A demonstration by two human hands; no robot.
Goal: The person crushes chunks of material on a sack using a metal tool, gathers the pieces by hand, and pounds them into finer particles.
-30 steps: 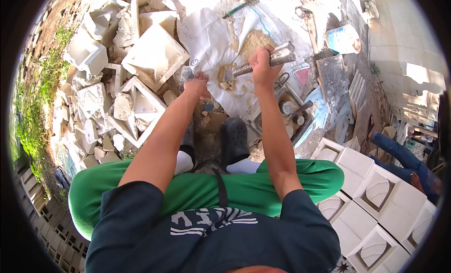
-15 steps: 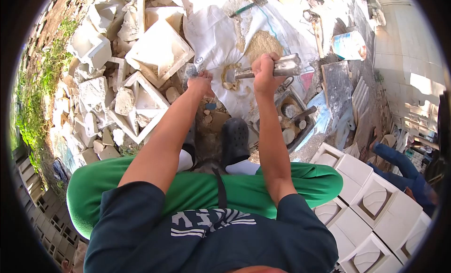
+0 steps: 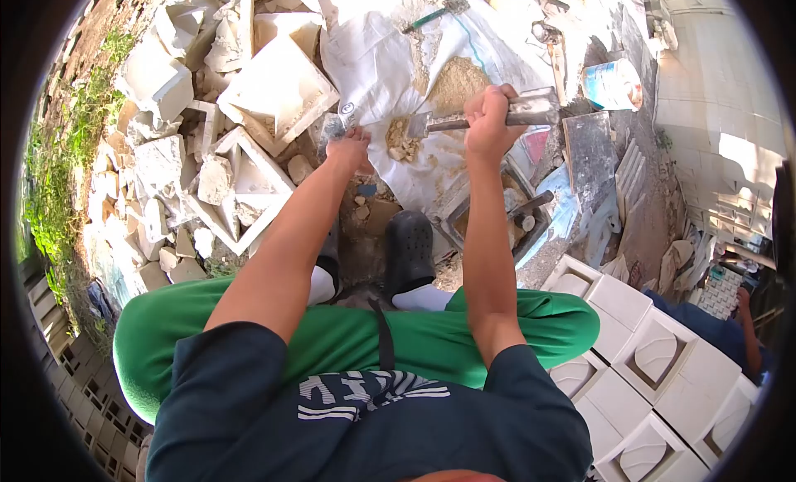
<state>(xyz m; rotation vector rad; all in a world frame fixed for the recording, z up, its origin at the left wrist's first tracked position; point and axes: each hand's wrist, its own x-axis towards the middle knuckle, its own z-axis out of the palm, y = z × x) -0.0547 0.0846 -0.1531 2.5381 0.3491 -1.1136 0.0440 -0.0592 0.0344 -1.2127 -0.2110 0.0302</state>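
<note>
My right hand point(image 3: 491, 121) is wrapped round a long metal tool point(image 3: 531, 109) held level, its flat blade end pointing left over a small heap of crumbly tan material point(image 3: 401, 140). That heap lies on a white sheet point(image 3: 373, 59). My left hand point(image 3: 348, 149) is closed at the left edge of the sheet, by a grey, dusty object point(image 3: 330, 130); whether the fingers grip it or the sheet is hard to make out. A larger pile of tan powder point(image 3: 458, 80) lies beyond my right hand.
Broken white blocks point(image 3: 278, 88) crowd the left. A green-handled tool point(image 3: 427, 19) lies on the sheet's far part. Right are a container with round pieces point(image 3: 539, 233), a bucket point(image 3: 613, 85), a dark board point(image 3: 590, 155), pale blocks point(image 3: 618, 295) and another person point(image 3: 701, 329).
The metal tool and my right hand have shifted right, and the blade has moved off the small heap's left side. My left hand stays nearly still. The other person at right has changed posture.
</note>
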